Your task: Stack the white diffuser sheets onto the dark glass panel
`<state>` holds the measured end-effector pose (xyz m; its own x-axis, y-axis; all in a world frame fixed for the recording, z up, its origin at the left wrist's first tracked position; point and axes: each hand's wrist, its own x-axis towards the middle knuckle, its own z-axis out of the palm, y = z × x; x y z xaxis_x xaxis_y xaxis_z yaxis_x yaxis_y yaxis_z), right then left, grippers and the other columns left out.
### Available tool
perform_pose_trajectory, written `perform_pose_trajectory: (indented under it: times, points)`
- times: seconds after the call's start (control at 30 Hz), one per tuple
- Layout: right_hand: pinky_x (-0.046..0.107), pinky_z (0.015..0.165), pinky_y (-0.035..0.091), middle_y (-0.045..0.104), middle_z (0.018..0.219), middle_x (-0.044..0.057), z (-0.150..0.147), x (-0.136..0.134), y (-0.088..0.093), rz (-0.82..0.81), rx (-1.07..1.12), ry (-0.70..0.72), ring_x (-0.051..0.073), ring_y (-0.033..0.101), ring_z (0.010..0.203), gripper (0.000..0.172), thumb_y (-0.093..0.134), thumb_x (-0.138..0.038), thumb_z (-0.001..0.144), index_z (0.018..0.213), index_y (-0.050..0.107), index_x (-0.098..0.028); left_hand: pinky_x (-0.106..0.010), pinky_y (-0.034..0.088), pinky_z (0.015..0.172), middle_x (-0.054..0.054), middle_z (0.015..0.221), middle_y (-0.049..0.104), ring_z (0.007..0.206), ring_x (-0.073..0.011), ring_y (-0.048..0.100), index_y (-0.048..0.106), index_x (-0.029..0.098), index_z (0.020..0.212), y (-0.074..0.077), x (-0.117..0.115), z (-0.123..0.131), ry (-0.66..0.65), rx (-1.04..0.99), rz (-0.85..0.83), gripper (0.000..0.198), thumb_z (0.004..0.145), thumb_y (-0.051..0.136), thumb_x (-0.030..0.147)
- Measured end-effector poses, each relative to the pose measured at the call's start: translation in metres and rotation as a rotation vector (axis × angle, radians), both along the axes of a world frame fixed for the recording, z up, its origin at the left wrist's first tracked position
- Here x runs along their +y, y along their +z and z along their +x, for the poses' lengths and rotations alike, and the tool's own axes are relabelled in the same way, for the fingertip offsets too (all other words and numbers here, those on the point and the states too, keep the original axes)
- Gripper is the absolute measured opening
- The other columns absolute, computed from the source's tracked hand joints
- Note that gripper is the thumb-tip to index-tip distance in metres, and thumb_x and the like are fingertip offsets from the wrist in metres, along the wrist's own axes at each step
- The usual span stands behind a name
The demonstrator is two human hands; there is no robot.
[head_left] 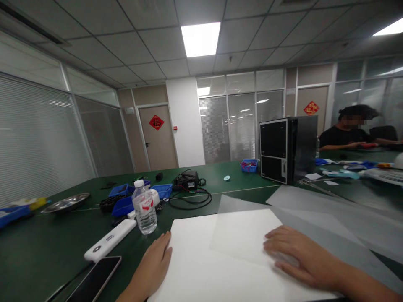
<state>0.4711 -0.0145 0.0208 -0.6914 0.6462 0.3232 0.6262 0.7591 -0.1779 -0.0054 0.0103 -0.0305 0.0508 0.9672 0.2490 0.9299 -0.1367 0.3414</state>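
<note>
Resting flat in the lower centre of the frame, the right hand (296, 256) lies open-palmed on a translucent film (242, 239) spread over a white sheet (195, 268) on the green table (47, 251). The left hand (155, 262) lies open at the sheet's left edge, and neither grip closes on anything. Frosted and nearly colourless, the film looks thin, light, limp and probably slick, best pinched gently at a free corner to avoid creasing.
</note>
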Motion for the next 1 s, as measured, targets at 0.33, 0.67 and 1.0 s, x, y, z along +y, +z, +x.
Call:
perform_pose_trajectory:
  times: [0.33, 0.67, 1.0]
  points:
    - [0.054, 0.118, 0.038, 0.050, 0.152, 0.003, 0.020, 0.014, -0.022, -0.218, -0.032, -0.297, 0.028, 0.046, 0.141, 0.054, 0.045, -0.060, 0.097, 0.144, 0.055, -0.035, -0.048, 0.031, 0.123, -0.012, 0.153, 0.052, 0.144, -0.0288, 0.046, 0.052, 0.011, 0.147, 0.001, 0.001, -0.004, -0.012, -0.062, 0.010, 0.062, 0.093, 0.042, 0.040]
    - [0.055, 0.107, 0.049, 0.068, 0.130, 0.007, 0.000, 0.009, -0.015, -0.110, -0.076, -0.304, 0.028, 0.063, 0.121, 0.044, 0.039, -0.049, 0.102, 0.127, 0.069, -0.029, -0.047, 0.033, 0.122, -0.012, 0.151, 0.055, 0.143, -0.0300, 0.047, 0.055, 0.011, 0.144, 0.005, -0.003, -0.003, -0.010, -0.077, 0.013, 0.065, 0.093, 0.043, 0.049]
    - [0.049, 0.097, 0.055, 0.073, 0.119, 0.006, 0.003, 0.012, -0.012, 0.003, -0.105, -0.271, 0.026, 0.069, 0.109, 0.039, 0.041, -0.044, 0.101, 0.121, 0.072, -0.030, -0.048, 0.033, 0.122, -0.013, 0.152, 0.054, 0.142, -0.0302, 0.048, 0.054, 0.010, 0.145, 0.002, 0.001, -0.004, -0.009, -0.041, 0.019, 0.066, 0.091, 0.045, 0.047]
